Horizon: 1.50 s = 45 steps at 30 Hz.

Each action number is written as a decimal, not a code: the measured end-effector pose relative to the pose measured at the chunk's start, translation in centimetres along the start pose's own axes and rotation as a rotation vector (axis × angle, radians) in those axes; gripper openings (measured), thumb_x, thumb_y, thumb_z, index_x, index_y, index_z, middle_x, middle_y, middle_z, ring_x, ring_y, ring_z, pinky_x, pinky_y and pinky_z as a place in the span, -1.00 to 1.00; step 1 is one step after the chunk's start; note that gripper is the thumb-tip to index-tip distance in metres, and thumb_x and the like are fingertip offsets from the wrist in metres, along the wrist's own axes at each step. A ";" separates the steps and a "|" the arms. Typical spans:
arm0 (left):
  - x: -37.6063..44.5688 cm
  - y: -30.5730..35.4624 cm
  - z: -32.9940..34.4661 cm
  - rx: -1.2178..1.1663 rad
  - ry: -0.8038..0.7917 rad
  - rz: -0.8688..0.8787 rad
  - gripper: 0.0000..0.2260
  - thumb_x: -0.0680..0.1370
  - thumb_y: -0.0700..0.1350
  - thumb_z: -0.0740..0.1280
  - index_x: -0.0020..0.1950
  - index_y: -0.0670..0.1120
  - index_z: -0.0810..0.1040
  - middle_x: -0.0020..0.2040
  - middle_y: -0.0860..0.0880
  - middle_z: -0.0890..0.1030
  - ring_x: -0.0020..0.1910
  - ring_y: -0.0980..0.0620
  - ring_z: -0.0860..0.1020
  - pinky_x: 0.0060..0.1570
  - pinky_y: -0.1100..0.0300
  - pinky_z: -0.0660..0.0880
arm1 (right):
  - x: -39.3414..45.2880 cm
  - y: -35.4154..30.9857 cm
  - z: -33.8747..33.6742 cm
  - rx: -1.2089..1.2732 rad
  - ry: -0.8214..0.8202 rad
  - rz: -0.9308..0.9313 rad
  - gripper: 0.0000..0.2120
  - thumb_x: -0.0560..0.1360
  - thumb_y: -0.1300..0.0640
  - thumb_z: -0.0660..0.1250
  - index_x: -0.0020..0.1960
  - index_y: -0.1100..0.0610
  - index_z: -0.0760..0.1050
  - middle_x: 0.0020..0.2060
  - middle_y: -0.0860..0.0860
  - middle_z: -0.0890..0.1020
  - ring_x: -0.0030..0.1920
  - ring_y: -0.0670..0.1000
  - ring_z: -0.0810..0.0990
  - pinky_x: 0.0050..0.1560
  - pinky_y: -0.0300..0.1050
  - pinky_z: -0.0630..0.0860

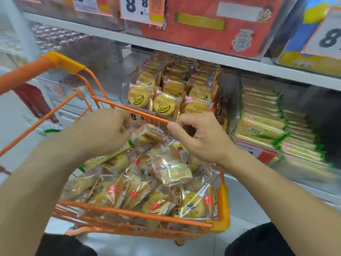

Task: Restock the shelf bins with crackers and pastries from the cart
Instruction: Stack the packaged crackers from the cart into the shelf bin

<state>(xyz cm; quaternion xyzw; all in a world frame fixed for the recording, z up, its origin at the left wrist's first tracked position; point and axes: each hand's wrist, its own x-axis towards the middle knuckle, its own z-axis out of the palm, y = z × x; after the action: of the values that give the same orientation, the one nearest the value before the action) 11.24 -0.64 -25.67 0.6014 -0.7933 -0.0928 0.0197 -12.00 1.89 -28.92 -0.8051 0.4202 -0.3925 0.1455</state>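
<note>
An orange wire cart [223, 206] stands in front of me, heaped with clear-wrapped pastries [193, 204] and crackers. Over its far rim my left hand [103, 130] grips a small packet of brown crackers [154, 133] together with a long green-tipped cracker packet [110, 156]. My right hand [199, 137] hovers just right of that packet with fingers curled and thumb near the forefinger; nothing shows between them. Behind the cart, a shelf bin of round banana biscuits [166, 102] is nearly full. Stacked pale crackers with green edges [263, 126] fill the bin to its right.
A clear bin [103, 74] left of the banana biscuits looks empty behind the cart handle [27, 72]. The upper shelf [184, 50] carries a red box [212, 34] and price tags [142, 10]. My knees in dark cloth [258, 241] flank the cart.
</note>
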 end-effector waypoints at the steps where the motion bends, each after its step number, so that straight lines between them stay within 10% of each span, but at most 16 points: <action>1: -0.1 -1.1 0.1 0.078 -0.042 -0.046 -0.77 0.57 -0.06 0.24 0.20 -0.04 0.51 0.11 -0.06 0.59 0.09 -0.10 0.53 -0.03 0.13 0.42 | 0.2 -0.8 0.9 0.018 -0.066 -0.012 -0.66 0.60 0.15 0.36 -0.33 0.20 0.50 -0.48 -0.01 0.48 -0.45 -0.07 0.41 -0.39 -0.25 0.28; 7: -1.4 -4.7 1.5 0.240 -0.259 -0.172 -0.59 0.63 0.06 0.23 0.40 -0.12 0.34 0.28 -0.12 0.51 0.25 -0.11 0.49 0.18 0.05 0.48 | 1.2 -3.7 6.5 -0.123 -0.508 -0.091 -0.78 0.55 0.01 0.42 0.11 0.11 0.60 -0.01 -0.02 0.61 0.05 -0.06 0.51 0.11 -0.22 0.37; 17: -1.2 -6.0 3.5 0.073 0.007 -0.099 -0.81 0.45 -0.05 0.48 -0.03 -0.05 0.53 -0.12 -0.06 0.60 -0.12 -0.09 0.56 -0.13 0.05 0.54 | 4.0 -2.8 10.1 -0.371 -0.502 0.022 -0.39 0.50 0.11 0.42 0.50 0.03 0.29 0.39 0.03 0.35 0.39 0.10 0.34 0.34 0.13 0.43; 26: -2.0 -5.9 0.9 -0.374 0.203 -0.013 -0.75 0.64 0.04 0.22 -0.04 -0.05 0.62 -0.12 0.03 0.60 -0.09 0.00 0.55 -0.16 0.10 0.44 | 4.7 -2.1 9.7 -0.349 -0.351 -0.011 -0.76 0.49 0.28 0.37 0.13 0.10 0.50 0.04 0.06 0.49 0.11 0.11 0.45 0.03 0.17 0.51; 29: -1.8 -7.6 -0.1 -0.138 0.311 -0.092 -0.72 0.60 -0.04 0.17 0.09 -0.13 0.62 0.02 -0.16 0.64 0.05 -0.21 0.55 0.04 -0.09 0.51 | 4.6 -1.8 8.7 -0.286 -0.285 -0.046 -0.76 0.50 0.31 0.37 0.14 0.13 0.52 0.05 0.07 0.47 0.08 0.10 0.46 -0.01 0.17 0.51; 34: -2.9 -8.0 -0.2 0.255 -0.094 -0.296 -0.65 0.58 -0.11 0.29 0.37 -0.02 0.46 0.27 -0.14 0.45 0.18 -0.17 0.51 0.16 -0.04 0.51 | 4.0 -1.2 7.5 -0.176 -0.299 -0.112 -0.82 0.57 0.28 0.34 0.15 0.13 0.54 0.06 0.00 0.50 0.12 0.00 0.38 0.14 -0.02 0.41; 41: -2.8 -7.5 -0.6 0.038 0.133 -0.327 -0.65 0.44 -0.28 0.40 0.18 0.01 0.57 -0.04 -0.11 0.64 -0.15 -0.07 0.48 -0.17 0.10 0.50 | 3.5 -1.4 6.8 -0.030 -0.269 -0.057 -0.80 0.62 0.17 0.32 0.23 0.13 0.54 0.09 -0.03 0.55 0.12 -0.07 0.47 0.16 -0.30 0.39; 45: -2.7 -7.0 -0.9 -0.250 0.320 -0.249 -0.79 0.47 -0.19 0.46 0.06 0.02 0.60 -0.06 -0.08 0.62 -0.15 -0.08 0.52 -0.14 0.13 0.40 | 3.3 -2.0 6.5 0.292 -0.065 0.142 -0.79 0.59 0.19 0.37 0.21 0.08 0.51 0.01 -0.03 0.61 0.07 -0.01 0.60 0.14 -0.03 0.58</action>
<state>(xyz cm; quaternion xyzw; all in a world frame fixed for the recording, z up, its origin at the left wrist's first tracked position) 18.75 0.01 -25.75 0.6945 -0.6821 -0.0958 0.2079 -4.88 -0.13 -30.30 -0.7560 0.4095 -0.4120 0.3017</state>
